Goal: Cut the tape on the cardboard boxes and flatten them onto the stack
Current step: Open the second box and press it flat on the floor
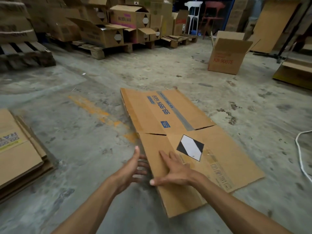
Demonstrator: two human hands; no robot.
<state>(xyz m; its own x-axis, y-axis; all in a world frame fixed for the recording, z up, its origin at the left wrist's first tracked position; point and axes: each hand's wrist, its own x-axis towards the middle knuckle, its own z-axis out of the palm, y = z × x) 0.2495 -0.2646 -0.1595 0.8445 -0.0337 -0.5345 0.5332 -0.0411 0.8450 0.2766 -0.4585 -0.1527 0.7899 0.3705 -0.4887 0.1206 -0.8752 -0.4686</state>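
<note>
Flattened box [182,142]: brown cardboard, blue "99.99% RATE" print, a grey tape strip, a black-and-white diamond label; laid flat on the floor.
Long axis: run from beneath the hands away and slightly leftward, flaps spread at the near right.
Right hand [175,171]: fingers straight and spread, pressed flat on the box's near panel; nothing gripped.
Left hand [133,168]: fingers slid under the box's left edge, thumb raised; a closed grip cannot be told.
Stack [18,154]: flattened boxes, well left of the left hand.
Floor [84,149]: stained grey concrete.
Room: an open box [228,54] far beyond the right hand; boxes on pallets [94,49] at the back.
</note>
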